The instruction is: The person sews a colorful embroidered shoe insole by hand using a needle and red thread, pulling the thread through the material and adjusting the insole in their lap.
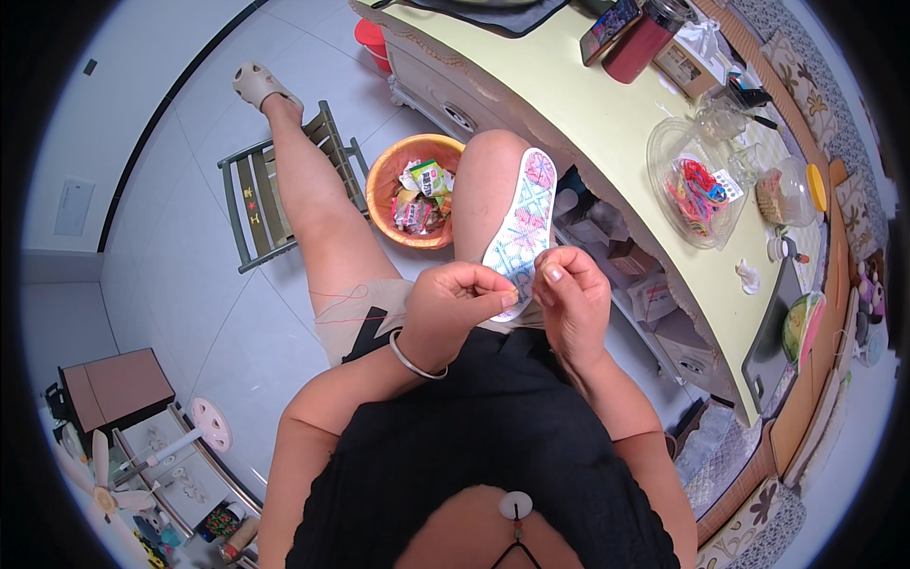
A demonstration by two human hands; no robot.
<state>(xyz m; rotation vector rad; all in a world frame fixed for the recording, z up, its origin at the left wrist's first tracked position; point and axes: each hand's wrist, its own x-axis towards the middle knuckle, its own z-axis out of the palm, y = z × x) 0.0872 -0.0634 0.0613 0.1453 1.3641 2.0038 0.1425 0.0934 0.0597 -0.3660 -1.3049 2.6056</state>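
A white insole (527,214) stitched in pink, blue and purple patterns lies along my right thigh, its lower end between my hands. My left hand (459,302) is closed, thumb and index finger pinched together over the insole's lower part. Just beside it, my right hand (574,296) also has its thumb and index finger pinched at the insole's right edge. Whatever sits between the fingertips is too small to make out. A thin red thread (353,320) loops across my left thigh and runs toward my left hand and wrist.
An orange-rimmed bin (383,177) of wrappers stands between my legs, near a folding stool (254,201). The pale yellow tabletop (607,112) at right bears a clear tray (654,190) of colourful threads, a red flask (645,43), a phone (609,28) and a watermelon piece (802,327).
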